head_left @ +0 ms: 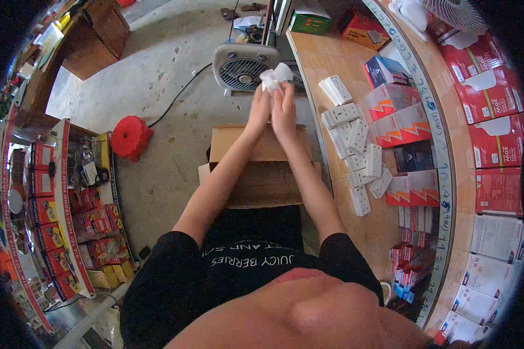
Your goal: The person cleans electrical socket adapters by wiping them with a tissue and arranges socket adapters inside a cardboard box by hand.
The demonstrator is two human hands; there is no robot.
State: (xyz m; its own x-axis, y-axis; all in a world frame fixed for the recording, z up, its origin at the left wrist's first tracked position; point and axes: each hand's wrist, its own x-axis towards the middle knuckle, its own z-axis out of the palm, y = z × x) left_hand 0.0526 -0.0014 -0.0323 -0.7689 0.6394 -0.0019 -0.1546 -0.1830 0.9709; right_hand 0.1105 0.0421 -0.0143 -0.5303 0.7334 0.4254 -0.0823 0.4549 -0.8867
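Observation:
Both my arms reach forward over an open cardboard box (pixel 239 145). My left hand (pixel 260 109) and my right hand (pixel 283 110) come together, with a crumpled white cloth or tissue (pixel 277 74) pressed between their fingers. The white bundle sticks out beyond the fingertips, in front of a grey box fan (pixel 243 68) standing on the floor. Whether anything is wrapped inside the white material is hidden. To the right of my hands, several white power strips (pixel 346 119) lie loosely piled on a wooden counter (pixel 317 55).
A red plastic stool (pixel 131 138) stands on the concrete floor at left, with a black cable running past it to the fan. Display shelves (pixel 70 221) with red packages line the left side. Red-and-white boxes (pixel 399 125) stand along the counter; larger red cartons (pixel 495 139) are stacked farther right.

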